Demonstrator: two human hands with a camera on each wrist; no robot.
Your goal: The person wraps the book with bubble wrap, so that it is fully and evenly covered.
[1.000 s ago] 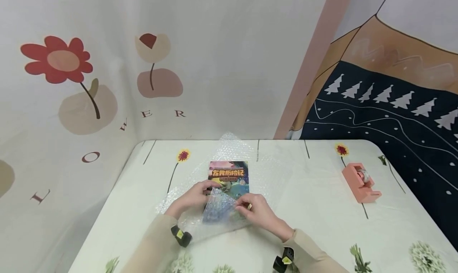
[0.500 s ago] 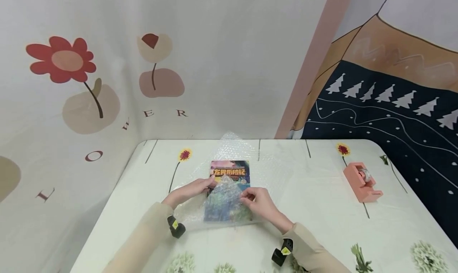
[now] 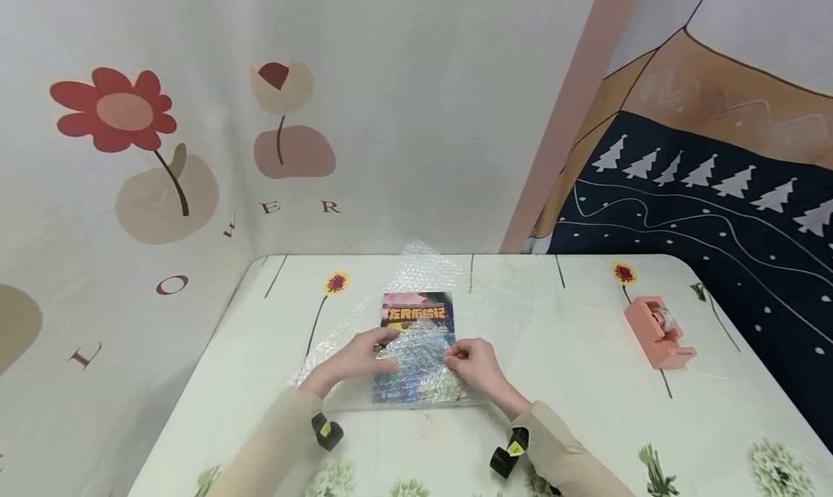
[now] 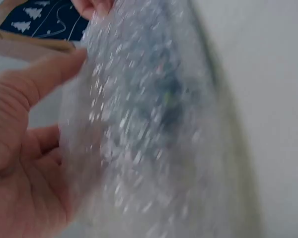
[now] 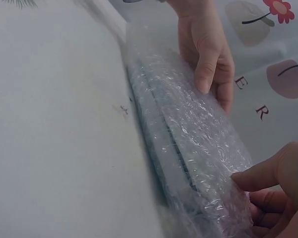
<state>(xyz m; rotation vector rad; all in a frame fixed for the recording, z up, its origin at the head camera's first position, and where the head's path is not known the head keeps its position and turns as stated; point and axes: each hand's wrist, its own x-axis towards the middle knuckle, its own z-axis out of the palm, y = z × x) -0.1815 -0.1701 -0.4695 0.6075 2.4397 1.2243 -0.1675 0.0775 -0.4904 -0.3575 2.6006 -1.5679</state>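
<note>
A colourful book (image 3: 418,305) with orange title lettering lies on a sheet of bubble wrap (image 3: 423,265). A fold of the wrap covers its lower part, and its upper strip is bare. My left hand (image 3: 356,356) rests at the book's left side, thumb and fingers spread apart. In the left wrist view that thumb (image 4: 59,67) touches the wrap's edge, and the other fingers partly pass behind the wrap. My right hand (image 3: 478,364) pinches the folded wrap at the book's right side. Its thumb (image 5: 258,176) presses on the wrap in the right wrist view, and its curled fingers lie partly hidden beneath.
A pink tape dispenser (image 3: 657,334) with a roll of tape stands on the right of the table. The table (image 3: 586,403) has a white cloth printed with flowers. Behind it hangs a patterned curtain (image 3: 403,121).
The flap of bubble wrap has been drawn up and to the right over the book's lower part, with my right hand following it. My left hand has shifted slightly at the book's left edge.
</note>
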